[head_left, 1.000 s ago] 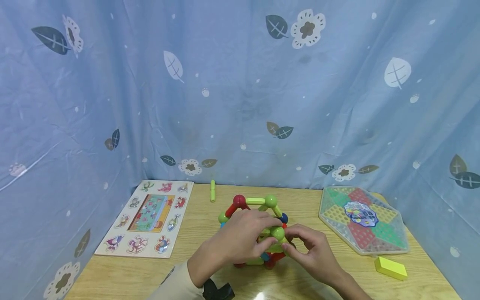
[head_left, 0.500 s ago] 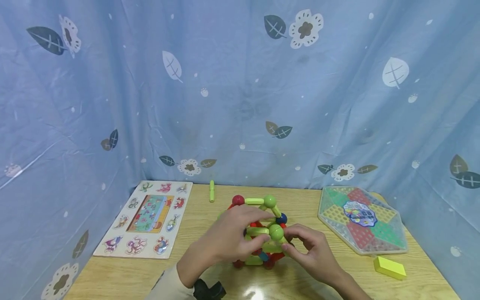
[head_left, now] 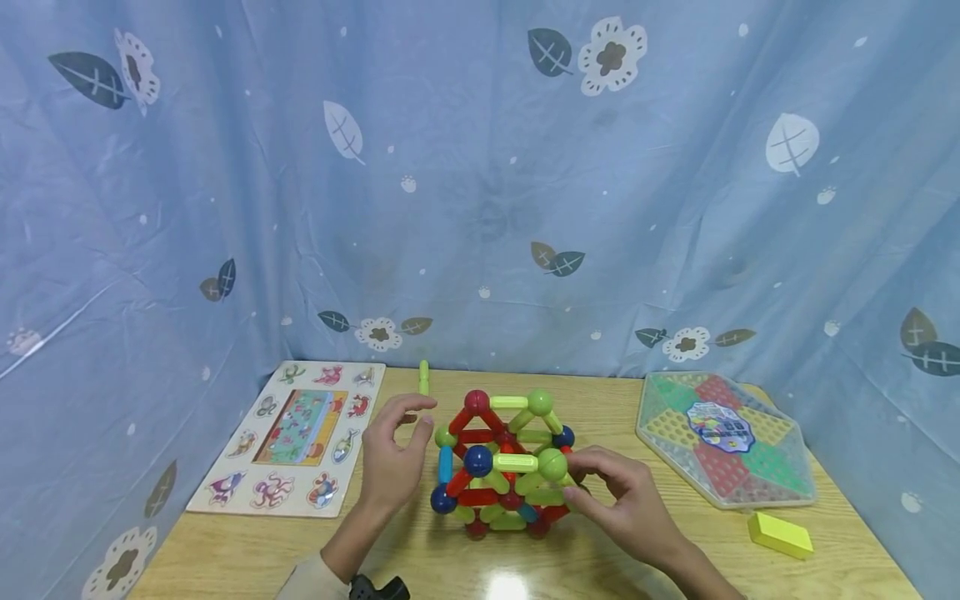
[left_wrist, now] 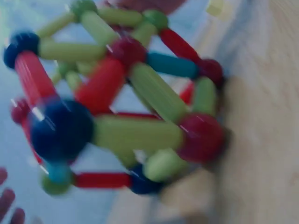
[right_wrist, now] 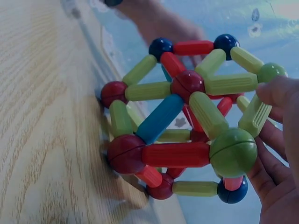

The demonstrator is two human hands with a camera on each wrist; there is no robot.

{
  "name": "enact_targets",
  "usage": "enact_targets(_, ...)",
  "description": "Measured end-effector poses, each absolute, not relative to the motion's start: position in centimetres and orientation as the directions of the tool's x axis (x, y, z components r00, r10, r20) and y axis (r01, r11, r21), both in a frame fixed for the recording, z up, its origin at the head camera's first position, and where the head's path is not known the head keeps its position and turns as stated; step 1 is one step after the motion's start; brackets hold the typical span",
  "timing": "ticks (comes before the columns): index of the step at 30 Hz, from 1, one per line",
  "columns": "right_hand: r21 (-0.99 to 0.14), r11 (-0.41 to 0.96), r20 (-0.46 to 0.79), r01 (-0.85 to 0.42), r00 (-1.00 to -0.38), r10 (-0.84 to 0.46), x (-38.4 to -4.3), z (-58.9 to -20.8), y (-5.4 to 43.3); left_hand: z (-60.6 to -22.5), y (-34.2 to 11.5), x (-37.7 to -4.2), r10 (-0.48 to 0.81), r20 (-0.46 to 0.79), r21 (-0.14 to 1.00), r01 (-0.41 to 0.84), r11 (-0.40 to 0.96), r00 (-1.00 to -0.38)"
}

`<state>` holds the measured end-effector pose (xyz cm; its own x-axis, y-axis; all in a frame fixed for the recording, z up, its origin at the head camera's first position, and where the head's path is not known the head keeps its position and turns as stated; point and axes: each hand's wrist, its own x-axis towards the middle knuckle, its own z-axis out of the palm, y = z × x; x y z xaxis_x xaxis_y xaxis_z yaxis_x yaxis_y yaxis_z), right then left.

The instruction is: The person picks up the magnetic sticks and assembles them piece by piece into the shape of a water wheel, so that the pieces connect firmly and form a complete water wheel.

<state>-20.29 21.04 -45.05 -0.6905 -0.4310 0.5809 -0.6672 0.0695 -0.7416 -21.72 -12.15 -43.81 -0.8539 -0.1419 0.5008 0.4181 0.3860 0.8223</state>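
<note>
A magnetic ball-and-stick frame point(head_left: 513, 462) of red, green and blue pieces stands on the wooden table in the head view. My right hand point(head_left: 626, 504) is at its right side, thumb and fingers pinching the short green stick point(right_wrist: 255, 115) below a green ball point(right_wrist: 271, 73) in the right wrist view. Left of the frame, my left hand point(head_left: 393, 458) is apart from it, fingers loosely bent with nothing in them. The left wrist view is blurred; it shows a large blue ball point(left_wrist: 61, 128) close up and fingertips point(left_wrist: 6, 200) at the left edge.
A sea-animal puzzle board point(head_left: 360, 454) lies on the left. One loose green stick point(head_left: 424, 377) is behind the left hand. At right are a hexagonal game box point(head_left: 723, 492) and a yellow block point(head_left: 780, 535). A blue patterned curtain point(head_left: 450, 208) encloses the table.
My left hand has come off the frame's top and moved left, uncovering the blue balls and red sticks at its front. My right hand has stayed at the right side.
</note>
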Motion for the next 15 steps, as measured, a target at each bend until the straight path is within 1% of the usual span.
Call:
enact_targets(2, -0.737, 0.085, 0.581, -0.670, -0.693, -0.428, -20.3, -45.0, 20.9, -45.1, -12.2, -22.1, -0.175, 0.345, 0.913, 0.286, 0.292, -0.922)
enact_targets(4, -0.740, 0.095, 0.574, -0.666, -0.699, -0.427, -20.3, -45.0, 20.8, -46.3, -12.1, -22.3, -0.137, 0.202, 0.967, 0.176, 0.185, -0.970)
enact_targets(5, -0.741, 0.098, 0.573, -0.665, -0.700, -0.426, -20.3, -45.0, 20.8, -46.8, -12.0, -22.4, -0.106, 0.138, 0.983, 0.123, 0.138, -0.985)
enact_targets(7, -0.747, 0.096, 0.566, -0.658, -0.705, -0.428, -20.3, -45.0, 20.8, -47.6, -11.9, -22.6, -0.040, 0.055, 0.997, 0.053, 0.051, -0.998)
enact_targets(10, -0.756, 0.088, 0.558, -0.649, -0.708, -0.433, -20.2, -45.0, 20.7, -48.3, -11.6, -22.6, 0.032, 0.009, 0.999, 0.008, -0.043, -0.999)
enact_targets(12, -0.753, 0.082, 0.563, -0.653, -0.704, -0.432, -20.2, -45.0, 20.7, -48.6, -11.3, -22.7, 0.061, 0.007, 0.995, 0.001, -0.103, -0.998)
enact_targets(15, -0.739, 0.071, 0.585, -0.670, -0.690, -0.426, -20.2, -45.0, 20.6, -48.8, -10.9, -22.8, 0.086, 0.007, 0.987, -0.006, -0.159, -0.996)
